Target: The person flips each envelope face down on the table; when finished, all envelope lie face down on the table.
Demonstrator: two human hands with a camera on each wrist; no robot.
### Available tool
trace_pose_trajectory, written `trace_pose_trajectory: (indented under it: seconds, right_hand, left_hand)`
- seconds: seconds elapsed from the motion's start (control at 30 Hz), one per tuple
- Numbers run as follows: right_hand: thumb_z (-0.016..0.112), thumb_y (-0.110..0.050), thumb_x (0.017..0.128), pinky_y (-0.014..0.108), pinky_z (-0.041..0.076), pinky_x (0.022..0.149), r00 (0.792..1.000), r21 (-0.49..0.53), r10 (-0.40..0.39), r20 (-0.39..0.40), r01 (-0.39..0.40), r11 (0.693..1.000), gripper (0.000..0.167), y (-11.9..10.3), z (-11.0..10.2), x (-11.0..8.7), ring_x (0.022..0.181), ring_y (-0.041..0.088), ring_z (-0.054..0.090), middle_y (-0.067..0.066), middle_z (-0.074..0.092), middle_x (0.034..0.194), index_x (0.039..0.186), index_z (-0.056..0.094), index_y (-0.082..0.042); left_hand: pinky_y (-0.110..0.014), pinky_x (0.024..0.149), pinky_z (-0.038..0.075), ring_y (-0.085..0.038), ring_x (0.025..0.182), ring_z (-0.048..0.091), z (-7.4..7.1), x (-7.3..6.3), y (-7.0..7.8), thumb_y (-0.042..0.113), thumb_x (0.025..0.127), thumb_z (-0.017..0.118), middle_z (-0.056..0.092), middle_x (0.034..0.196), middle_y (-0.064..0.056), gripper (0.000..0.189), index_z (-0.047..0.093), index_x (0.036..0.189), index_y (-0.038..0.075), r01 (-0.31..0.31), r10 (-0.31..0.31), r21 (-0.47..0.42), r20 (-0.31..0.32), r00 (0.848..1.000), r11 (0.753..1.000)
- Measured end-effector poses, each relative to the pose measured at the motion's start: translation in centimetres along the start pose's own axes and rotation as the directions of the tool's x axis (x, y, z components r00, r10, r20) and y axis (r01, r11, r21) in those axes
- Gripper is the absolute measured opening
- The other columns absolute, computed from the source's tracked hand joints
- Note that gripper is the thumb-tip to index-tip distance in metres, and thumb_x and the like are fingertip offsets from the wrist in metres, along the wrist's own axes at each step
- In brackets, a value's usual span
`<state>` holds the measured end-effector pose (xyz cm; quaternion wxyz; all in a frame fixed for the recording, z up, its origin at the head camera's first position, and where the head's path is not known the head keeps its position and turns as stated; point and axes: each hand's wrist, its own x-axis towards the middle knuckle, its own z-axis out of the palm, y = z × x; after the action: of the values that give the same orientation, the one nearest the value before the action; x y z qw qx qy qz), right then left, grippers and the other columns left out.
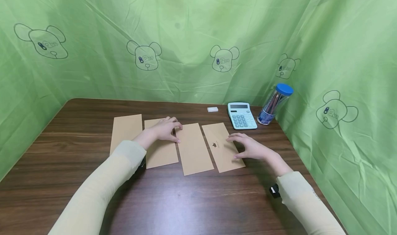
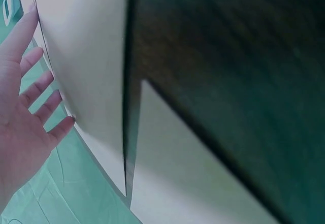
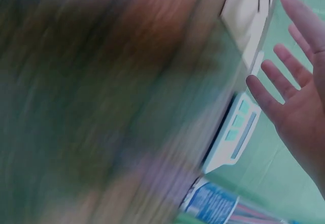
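Several brown paper envelopes lie side by side on the wooden table. My left hand [image 1: 165, 129] is over the second envelope [image 1: 162, 155] from the left, its fingertips at the left edge of the third envelope [image 1: 194, 149]. The leftmost envelope [image 1: 125, 130] lies partly under my left forearm. My right hand [image 1: 249, 147] reaches over the right edge of the rightmost envelope [image 1: 221, 155], which bears a small dark crown print. In the wrist views, the fingers of the left hand [image 2: 30, 97] and of the right hand [image 3: 299, 92] are spread and relaxed, gripping nothing.
Behind the envelopes, a white eraser [image 1: 212, 109] and a light blue calculator [image 1: 242, 116] lie on the table [image 1: 186, 207]. A clear tube of pencils [image 1: 274, 104] with a blue lid stands at the back right. Green curtains [image 1: 186, 38] hang around the table's far edges.
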<state>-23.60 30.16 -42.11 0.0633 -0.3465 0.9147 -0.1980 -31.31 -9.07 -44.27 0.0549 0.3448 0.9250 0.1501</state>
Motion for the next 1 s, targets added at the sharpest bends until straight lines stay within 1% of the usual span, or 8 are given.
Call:
trace_pose_trajectory:
  seconds: [0.1, 0.23, 0.37, 0.53, 0.6, 0.8, 0.9, 1.0]
  right_hand:
    - [0.084, -0.029, 0.069, 0.055, 0.033, 0.103, 1.0, 0.007, 0.001, 0.022, -0.001, 1.0, 0.073, 0.7, 0.1, -0.5, 0.128, 0.034, 0.04, 0.015, 0.047, 0.138, 0.132, 0.053, -0.01]
    - [0.083, -0.029, 0.07, 0.058, 0.033, 0.1, 0.999, 0.017, -0.022, 0.035, 0.021, 1.0, 0.072, 1.4, 0.4, -1.0, 0.126, 0.038, 0.04, 0.019, 0.047, 0.137, 0.131, 0.052, -0.006]
    - [0.082, -0.03, 0.071, 0.057, 0.031, 0.102, 0.998, 0.031, -0.004, 0.057, 0.003, 1.0, 0.071, 1.9, 0.7, -1.1, 0.129, 0.038, 0.038, 0.018, 0.046, 0.139, 0.131, 0.053, -0.007]
    - [0.081, -0.031, 0.072, 0.056, 0.031, 0.103, 0.997, 0.017, 0.008, 0.081, -0.009, 1.0, 0.066, 2.1, 1.0, -1.3, 0.131, 0.038, 0.036, 0.018, 0.044, 0.14, 0.129, 0.056, -0.007]
    - [0.081, -0.03, 0.072, 0.056, 0.031, 0.103, 0.997, 0.013, 0.006, 0.076, -0.007, 1.0, 0.064, 2.2, 1.0, -1.3, 0.13, 0.038, 0.036, 0.018, 0.044, 0.14, 0.127, 0.057, -0.007]
    - [0.08, -0.03, 0.073, 0.057, 0.031, 0.102, 0.996, 0.012, -0.01, 0.085, 0.009, 1.0, 0.063, 2.3, 1.0, -1.1, 0.13, 0.039, 0.035, 0.019, 0.044, 0.14, 0.126, 0.056, -0.007]
    - [0.08, -0.031, 0.073, 0.056, 0.03, 0.104, 0.995, 0.02, -0.006, 0.099, 0.004, 1.0, 0.063, 2.2, 0.9, -0.9, 0.131, 0.038, 0.034, 0.018, 0.043, 0.141, 0.126, 0.056, -0.008]
    - [0.08, -0.032, 0.074, 0.055, 0.03, 0.104, 0.995, 0.015, -0.008, 0.104, 0.007, 1.0, 0.063, 2.3, 0.9, -0.8, 0.131, 0.038, 0.034, 0.018, 0.043, 0.141, 0.127, 0.055, -0.009]
  left_hand:
    - [-0.053, 0.099, 0.034, -0.03, 0.112, 0.045, 0.1, 0.0, 0.0, 0.05, 0.073, 0.076, 0.05, 0.123, -0.008, 0.061, 0.058, 0.122, 0.018, 0.0, 0.0, 0.006, 0.001, 1.0, 1.0]
    - [-0.051, 0.1, 0.035, -0.029, 0.111, 0.045, 0.2, 0.1, 0.1, 0.05, 0.073, 0.075, 0.05, 0.122, -0.007, 0.062, 0.059, 0.123, 0.018, 0.002, -0.002, 0.01, 0.0, 1.0, 1.0]
    - [-0.05, 0.098, 0.036, -0.028, 0.108, 0.046, 0.2, 0.0, 0.3, 0.05, 0.073, 0.075, 0.051, 0.12, -0.007, 0.061, 0.059, 0.122, 0.017, -0.004, 0.004, 0.013, -0.005, 1.0, 1.0]
    - [-0.052, 0.096, 0.037, -0.031, 0.107, 0.047, -0.2, 0.1, 0.6, 0.048, 0.073, 0.076, 0.052, 0.119, -0.009, 0.059, 0.061, 0.119, 0.015, -0.014, 0.014, 0.019, 0.003, 1.0, 1.0]
    - [-0.053, 0.096, 0.037, -0.032, 0.109, 0.047, -0.4, 0.2, 0.8, 0.048, 0.072, 0.076, 0.052, 0.119, -0.009, 0.059, 0.06, 0.119, 0.016, 0.001, -0.002, 0.026, 0.018, 1.0, 1.0]
    - [-0.055, 0.095, 0.037, -0.033, 0.115, 0.047, -0.8, 1.1, 1.3, 0.053, 0.069, 0.077, 0.053, 0.121, -0.009, 0.071, 0.057, 0.123, 0.012, 0.07, -0.071, 0.028, 0.042, 0.997, 0.997]
    - [-0.057, 0.099, 0.034, -0.032, 0.12, 0.044, -0.8, 1.8, 1.9, 0.053, 0.069, 0.077, 0.051, 0.127, -0.009, 0.078, 0.053, 0.129, 0.01, 0.085, -0.085, -0.002, 0.04, 0.996, 0.996]
    - [-0.056, 0.103, 0.031, -0.031, 0.125, 0.04, -0.8, 2.6, 2.8, 0.052, 0.07, 0.077, 0.048, 0.134, -0.009, 0.083, 0.048, 0.134, 0.008, 0.078, -0.077, -0.029, 0.038, 0.996, 0.997]
